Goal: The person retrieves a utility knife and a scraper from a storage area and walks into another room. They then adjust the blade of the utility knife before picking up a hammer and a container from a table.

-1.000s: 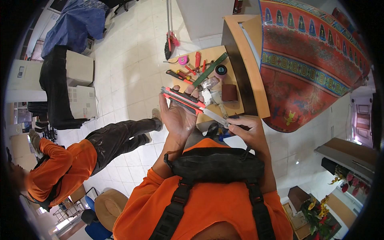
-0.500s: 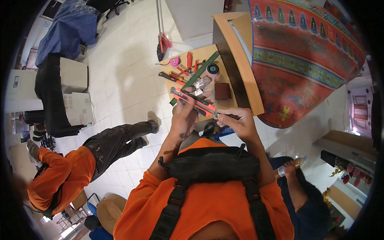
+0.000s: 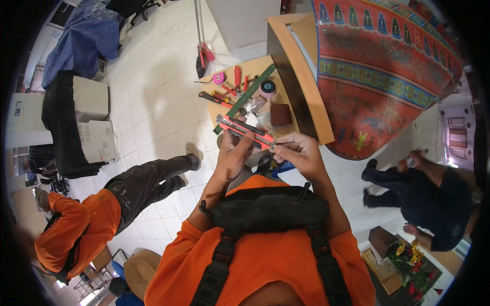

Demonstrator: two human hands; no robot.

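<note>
A long red-and-black hand tool [image 3: 246, 130], shaped like a utility knife, lies slantwise between my hands above the near part of a small wooden table [image 3: 259, 64]. My left hand [image 3: 234, 157] is closed around its middle, thumb along the upper side. At the tool's right end, my right hand [image 3: 301, 152] pinches the tip between thumb and fingers; its exact grip there is partly hidden. Beyond the tool lie a crumpled clear plastic packet [image 3: 255, 104] and a brown sandpaper roll [image 3: 280, 115].
On the table are a long green bar [image 3: 251, 91], a pink tape measure [image 3: 218, 77], a black-and-pink round container [image 3: 267, 87] and red-handled tools. A wooden desk [image 3: 301, 86] and large red patterned object [image 3: 377, 76] stand right. People are at left [image 3: 87, 214] and right [image 3: 434, 199].
The person in dark clothes has moved away from beside me to the far right, uncovering a flower arrangement. My hands have barely shifted, still holding the red-and-black tool.
</note>
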